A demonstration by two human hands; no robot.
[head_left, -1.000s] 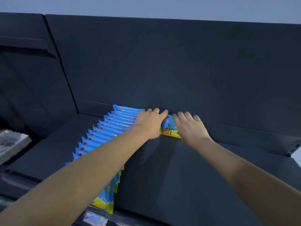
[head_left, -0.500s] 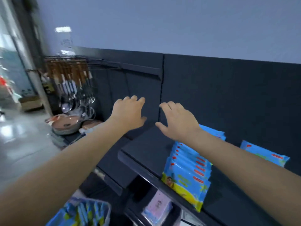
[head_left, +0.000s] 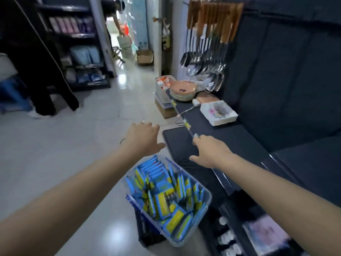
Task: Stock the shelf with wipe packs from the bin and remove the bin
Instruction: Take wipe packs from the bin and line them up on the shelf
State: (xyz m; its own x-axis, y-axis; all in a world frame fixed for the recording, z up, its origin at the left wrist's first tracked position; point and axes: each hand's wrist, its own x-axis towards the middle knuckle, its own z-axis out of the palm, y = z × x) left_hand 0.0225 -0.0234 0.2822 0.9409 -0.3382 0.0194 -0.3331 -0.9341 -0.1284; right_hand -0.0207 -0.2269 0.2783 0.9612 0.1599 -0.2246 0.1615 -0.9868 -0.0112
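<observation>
A clear plastic bin (head_left: 203, 209) with a blue rim stands low in front of the dark shelf unit, perched on a dark crate. It holds several blue-and-yellow wipe packs (head_left: 162, 193), upright and leaning. My left hand (head_left: 143, 139) hovers above the bin's far left side, fingers spread and empty. My right hand (head_left: 212, 150) hangs over the dark shelf (head_left: 230, 137) edge just right of the bin, fingers relaxed, holding nothing. The stocked row of packs is out of view.
A white box (head_left: 218, 112), stacked plates (head_left: 182, 89) and hanging ladles (head_left: 204, 58) sit further along the shelf. A person's dark legs (head_left: 46, 89) stand at the left on the tiled floor. Another person bends in the doorway (head_left: 120, 28). Lower shelves hold packaged goods (head_left: 265, 235).
My view has swung left and down from the shelf to the aisle and bin. Both hands have left the pack on the shelf and moved out over the bin, empty.
</observation>
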